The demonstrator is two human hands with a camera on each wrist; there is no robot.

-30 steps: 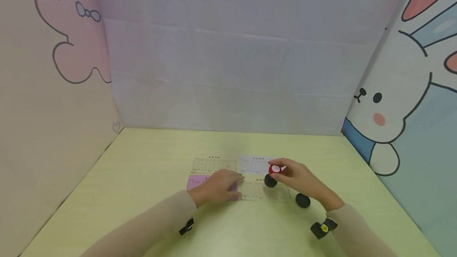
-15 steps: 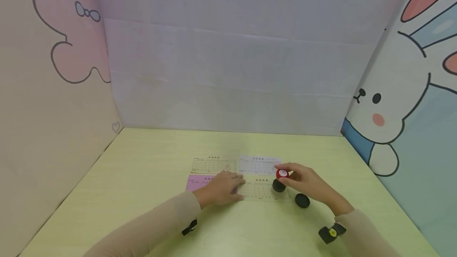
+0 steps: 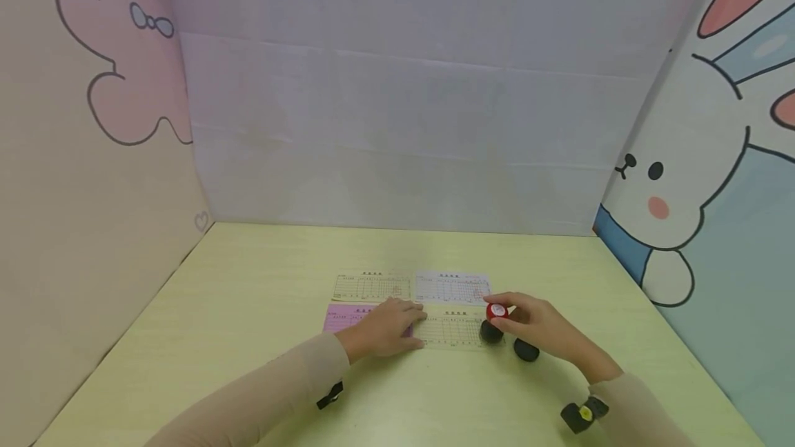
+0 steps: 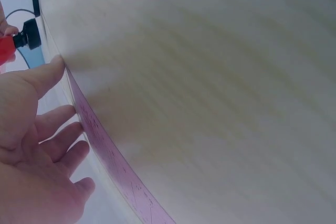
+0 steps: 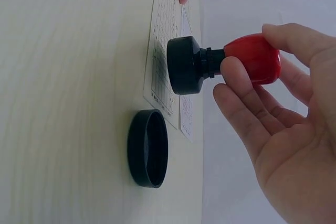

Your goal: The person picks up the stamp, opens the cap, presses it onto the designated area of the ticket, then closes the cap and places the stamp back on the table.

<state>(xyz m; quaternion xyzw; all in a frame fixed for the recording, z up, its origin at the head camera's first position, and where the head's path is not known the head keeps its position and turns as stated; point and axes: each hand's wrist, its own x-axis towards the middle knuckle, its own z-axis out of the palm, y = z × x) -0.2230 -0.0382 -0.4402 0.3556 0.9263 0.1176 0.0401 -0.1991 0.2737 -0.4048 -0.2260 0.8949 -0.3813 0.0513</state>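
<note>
My right hand pinches the red knob of a stamp between thumb and fingers. The stamp's round black base hangs close over the right end of the lower-right printed slip. Beside it lies a round black cap, its hollow side showing in the right wrist view. My left hand rests with fingers extended on the pink slip and reaches the left edge of the lower-right slip. In the left wrist view its fingertips touch the paper.
Two more printed slips lie behind: a yellowish one on the left and a white one on the right, both with small reddish marks near their right ends. The pale yellow table meets a white back sheet and cartoon-printed side walls.
My right hand has moved the stamp rightward and nearer to me, from around the white slip to the right end of the lower-right slip. The left hand shifted slightly right, then stayed.
</note>
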